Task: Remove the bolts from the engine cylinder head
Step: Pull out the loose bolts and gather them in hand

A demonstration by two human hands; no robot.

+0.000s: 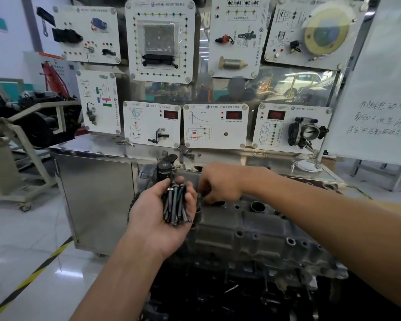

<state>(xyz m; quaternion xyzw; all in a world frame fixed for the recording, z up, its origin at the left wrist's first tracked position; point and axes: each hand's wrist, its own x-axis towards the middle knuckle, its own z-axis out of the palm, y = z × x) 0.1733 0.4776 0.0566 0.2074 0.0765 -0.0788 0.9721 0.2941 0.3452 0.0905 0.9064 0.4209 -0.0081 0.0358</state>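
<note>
Left hand [158, 212] cups a loose bolt bundle [175, 205] that may spill while right hand [220, 181], grip unclear, probes the cylinder head [252, 228].

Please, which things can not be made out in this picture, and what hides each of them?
Head view: whether the right hand pinches anything; its own curled fingers cover the spot.
Head view: how many bolts the left hand holds; they overlap in a bundle.
Head view: the whiteboard writing; the right edge cuts it off.
</note>
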